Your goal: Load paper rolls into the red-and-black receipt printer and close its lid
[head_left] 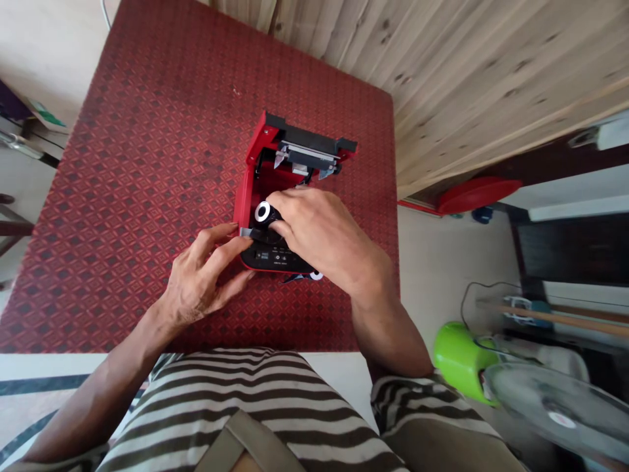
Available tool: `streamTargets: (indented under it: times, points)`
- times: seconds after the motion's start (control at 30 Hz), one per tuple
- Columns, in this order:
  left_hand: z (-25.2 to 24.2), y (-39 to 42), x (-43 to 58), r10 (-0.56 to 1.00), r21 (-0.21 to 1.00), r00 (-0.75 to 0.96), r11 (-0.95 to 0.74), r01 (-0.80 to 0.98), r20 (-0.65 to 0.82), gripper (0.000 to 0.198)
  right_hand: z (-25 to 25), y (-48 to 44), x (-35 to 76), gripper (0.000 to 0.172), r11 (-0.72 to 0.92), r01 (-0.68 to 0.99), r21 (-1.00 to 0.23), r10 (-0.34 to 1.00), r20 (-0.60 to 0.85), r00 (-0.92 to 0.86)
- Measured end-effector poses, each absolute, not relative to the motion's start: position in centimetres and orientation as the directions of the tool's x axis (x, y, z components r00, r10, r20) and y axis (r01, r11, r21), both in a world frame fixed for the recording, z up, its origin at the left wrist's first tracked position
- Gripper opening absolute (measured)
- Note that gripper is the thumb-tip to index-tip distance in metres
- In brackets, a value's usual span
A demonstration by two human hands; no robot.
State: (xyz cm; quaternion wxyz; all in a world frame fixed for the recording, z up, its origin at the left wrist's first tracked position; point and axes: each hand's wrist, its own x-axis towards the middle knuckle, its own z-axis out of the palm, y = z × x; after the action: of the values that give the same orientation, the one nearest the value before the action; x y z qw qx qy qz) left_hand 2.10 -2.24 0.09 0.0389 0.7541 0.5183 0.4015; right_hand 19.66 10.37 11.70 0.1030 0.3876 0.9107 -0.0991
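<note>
On the red diamond-patterned tablecloth (147,164) the action is all happening around a small red-and-black label printer (268,196), sitting near the middle of the table with its lid (304,147) thrown open and tilting away from the person, the metal cutter bar showing along its underside. Off to the right, well apart, a green fan (491,373) is standing on the floor beneath the wooden plank wall (466,65).

The right hand (319,239) is reaching over the open bay, fingers curling down around a black roll with a white core (264,212), which is sitting right at the near left edge of the bay, its core end facing left. That hand is grasping the roll from above, though the fingertips are hidden behind it.

The left hand (206,272) is bracing the printer's front left corner, fingertips pressing on the case beside the black control panel (275,255); it is loosely curled, steadying and not clenched around anything.

To do this well, I would judge: the bracing hand wants to be keeping the body from sliding on the cloth, the roll wants to be staying level with the bay, and fingers wants to be staying clear of that cutter bar. A small black-and-white piece (302,276) is peeking out by the front edge.
</note>
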Motion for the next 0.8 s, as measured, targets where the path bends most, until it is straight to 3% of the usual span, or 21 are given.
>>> streamTargets:
  times: [0.33, 0.5, 0.63, 0.8]
  points:
    - [-0.1, -2.2, 2.1, 0.811, 0.479, 0.135, -0.461, 0.747, 0.570, 0.053, 12.2, 11.3, 19.6, 0.021, 0.709, 0.697, -0.106, 0.620, -0.379, -0.687]
    - [0.2, -2.1, 2.2, 0.810, 0.469, 0.152, -0.469, 0.749, 0.567, 0.047, 11.6, 11.2, 20.6, 0.017, 0.696, 0.687, -0.209, 0.635, -0.267, -0.725]
    - [0.1, -2.2, 2.1, 0.816, 0.480, 0.140, -0.458, 0.748, 0.561, 0.049, 11.3, 11.3, 21.1, 0.014, 0.730, 0.656, -0.194, 0.642, -0.137, -0.755]
    - [0.0, -2.2, 2.1, 0.818, 0.479, 0.142, -0.456, 0.750, 0.557, 0.051, 11.2, 11.6, 20.6, 0.014, 0.745, 0.647, -0.160, 0.599, -0.265, -0.755]
